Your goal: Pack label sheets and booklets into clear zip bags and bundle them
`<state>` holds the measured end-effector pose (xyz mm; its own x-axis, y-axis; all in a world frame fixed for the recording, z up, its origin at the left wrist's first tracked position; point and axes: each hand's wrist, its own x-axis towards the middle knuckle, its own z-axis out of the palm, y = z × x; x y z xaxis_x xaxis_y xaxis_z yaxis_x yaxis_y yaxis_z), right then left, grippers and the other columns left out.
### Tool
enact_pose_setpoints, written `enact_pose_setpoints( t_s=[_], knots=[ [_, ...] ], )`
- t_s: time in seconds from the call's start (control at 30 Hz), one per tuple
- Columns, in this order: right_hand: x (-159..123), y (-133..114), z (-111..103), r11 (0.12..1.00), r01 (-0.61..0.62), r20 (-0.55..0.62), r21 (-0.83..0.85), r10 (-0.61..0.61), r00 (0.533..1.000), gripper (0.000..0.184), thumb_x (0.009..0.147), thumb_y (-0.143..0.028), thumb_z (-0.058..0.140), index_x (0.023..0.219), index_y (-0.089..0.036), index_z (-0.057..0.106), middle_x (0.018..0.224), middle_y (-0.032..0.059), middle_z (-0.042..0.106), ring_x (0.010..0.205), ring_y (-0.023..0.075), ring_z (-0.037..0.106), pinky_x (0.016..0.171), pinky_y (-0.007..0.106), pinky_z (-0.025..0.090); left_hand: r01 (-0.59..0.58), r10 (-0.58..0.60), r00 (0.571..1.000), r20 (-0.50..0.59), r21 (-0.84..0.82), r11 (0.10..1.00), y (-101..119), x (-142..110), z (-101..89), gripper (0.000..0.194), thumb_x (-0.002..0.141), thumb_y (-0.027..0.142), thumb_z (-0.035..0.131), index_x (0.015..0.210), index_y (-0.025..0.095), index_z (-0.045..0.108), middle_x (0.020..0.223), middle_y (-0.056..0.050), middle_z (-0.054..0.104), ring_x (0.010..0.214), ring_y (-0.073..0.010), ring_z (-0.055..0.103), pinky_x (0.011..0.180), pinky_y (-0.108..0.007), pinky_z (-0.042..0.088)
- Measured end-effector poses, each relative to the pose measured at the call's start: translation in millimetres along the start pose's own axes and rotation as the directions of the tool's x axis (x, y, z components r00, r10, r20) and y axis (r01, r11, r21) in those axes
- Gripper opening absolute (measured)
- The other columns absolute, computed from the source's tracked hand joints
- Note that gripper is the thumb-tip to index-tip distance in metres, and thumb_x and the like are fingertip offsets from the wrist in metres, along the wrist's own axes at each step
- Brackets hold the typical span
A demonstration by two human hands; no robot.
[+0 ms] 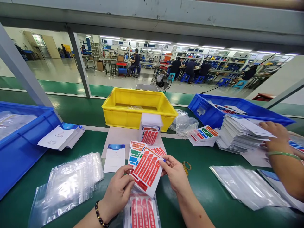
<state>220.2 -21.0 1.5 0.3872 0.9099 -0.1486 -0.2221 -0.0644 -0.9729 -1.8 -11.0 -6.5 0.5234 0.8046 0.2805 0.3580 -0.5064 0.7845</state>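
Note:
Between my hands is a small fan of printed sticker sheets point(147, 167), the front one red with "Max Level" and "Min Level" labels. My left hand point(120, 185) pinches their lower left edge. At the upper right, the thumb and fingers of my right hand point(174, 172) close on the front sheet. Below them, a clear plastic bag with red sticker sheets point(143, 212) lies on the green table. Left of the sheets is a white and blue booklet point(114, 158). Behind them stands a stack of sticker sheets point(151, 128).
Clear bags point(73, 183) lie left, near booklets point(61, 136) and a blue bin point(23, 133). A yellow bin point(137, 118) stands behind, another blue bin point(206, 110) back right. Rubber bands point(186, 167) lie right. Another person's hand point(276, 134) touches a tall paper stack point(239, 134).

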Motion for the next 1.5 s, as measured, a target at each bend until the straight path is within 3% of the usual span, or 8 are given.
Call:
enact_pose_setpoints(
  t_s=[0.43,0.7,0.9,1.03,1.17,1.27,1.37,1.5],
  knots=[
    [-0.5,1.1,0.3,0.999,-0.021,0.029,0.024,0.021,0.999,0.040,0.055,-0.040,0.079,0.081,-0.015,0.060,0.057,-0.0003,0.064,0.043,0.0106,0.053,0.036,0.020,0.043,-0.110,0.115,0.993,-0.035,0.111,0.988,-0.6,-0.7,-1.5,0.018,0.082,0.012,0.044,0.083,0.019,0.060,0.110,-0.011,0.058,0.101,-0.0217,0.056,0.084,-0.035,0.049],
    [-2.5,-5.1,0.8,0.999,-0.005,0.031,-0.042,0.006,1.000,0.043,0.054,-0.042,0.078,0.085,-0.014,0.067,0.055,-0.0003,0.063,0.044,0.0115,0.052,0.038,0.022,0.043,-0.186,0.181,0.979,0.092,0.052,0.981,-0.3,0.3,-4.3,0.020,0.083,0.011,0.041,0.083,0.019,0.059,0.085,-0.008,0.061,0.080,-0.0191,0.055,0.073,-0.034,0.047],
    [-5.6,-3.8,3.4,0.999,-0.001,0.072,-0.046,0.005,0.997,0.040,0.056,-0.040,0.077,0.085,-0.015,0.068,0.054,-0.0007,0.062,0.045,0.0117,0.052,0.039,0.022,0.043,0.092,-0.076,0.992,0.102,-0.159,0.983,2.1,2.6,-3.6,0.017,0.083,0.016,0.043,0.075,0.019,0.058,0.109,-0.010,0.049,0.107,-0.0227,0.048,0.088,-0.035,0.043],
    [-8.4,1.2,7.4,0.997,-0.017,0.108,-0.082,0.026,0.994,0.037,0.059,-0.037,0.075,0.088,-0.016,0.068,0.055,-0.0017,0.061,0.045,0.0113,0.052,0.040,0.022,0.043,0.292,-0.248,0.954,0.169,-0.338,0.895,1.2,6.3,-1.9,0.014,0.081,0.023,0.050,0.070,0.019,0.057,0.108,-0.009,0.048,0.114,-0.0254,0.043,0.089,-0.037,0.041],
    [-11.6,3.8,11.2,0.990,-0.012,0.151,-0.137,0.033,0.988,0.031,0.062,-0.034,0.072,0.088,-0.018,0.067,0.063,0.0000,0.063,0.052,0.0140,0.055,0.045,0.024,0.043,0.354,-0.313,0.935,0.167,-0.496,0.793,-0.6,7.5,-0.9,0.020,0.078,0.035,0.055,0.069,0.018,0.058,0.107,-0.009,0.047,0.110,-0.0263,0.045,0.085,-0.036,0.043],
    [-18.6,0.0,15.0,0.941,0.125,0.383,-0.315,0.006,0.924,0.010,0.068,-0.028,0.067,0.069,-0.018,0.069,0.070,0.0021,0.063,0.065,0.0165,0.057,0.061,0.028,0.046,0.340,-0.328,0.936,0.128,-0.573,0.746,-1.1,6.8,0.0,0.022,0.077,0.038,0.058,0.070,0.018,0.059,0.106,-0.008,0.047,0.104,-0.0256,0.049,0.082,-0.035,0.045],
    [-27.1,-5.4,19.3,0.871,0.291,0.626,-0.395,0.024,0.779,0.005,0.069,-0.025,0.068,0.069,-0.022,0.072,0.088,0.0031,0.059,0.084,0.0191,0.056,0.078,0.031,0.044,0.305,-0.333,0.940,0.067,-0.601,0.739,-1.0,6.0,1.9,0.022,0.077,0.039,0.058,0.072,0.018,0.060,0.103,-0.007,0.048,0.100,-0.0235,0.051,0.083,-0.034,0.044],
    [-30.8,-5.9,21.4,0.869,0.299,0.688,-0.394,0.063,0.723,0.012,0.070,-0.025,0.067,0.080,-0.024,0.073,0.090,0.0030,0.058,0.087,0.0194,0.055,0.080,0.031,0.042,0.278,-0.376,0.926,-0.016,-0.645,0.712,-0.2,5.7,3.4,0.022,0.077,0.039,0.058,0.071,0.018,0.060,0.098,-0.005,0.051,0.093,-0.0203,0.053,0.083,-0.033,0.044]
  ],
)
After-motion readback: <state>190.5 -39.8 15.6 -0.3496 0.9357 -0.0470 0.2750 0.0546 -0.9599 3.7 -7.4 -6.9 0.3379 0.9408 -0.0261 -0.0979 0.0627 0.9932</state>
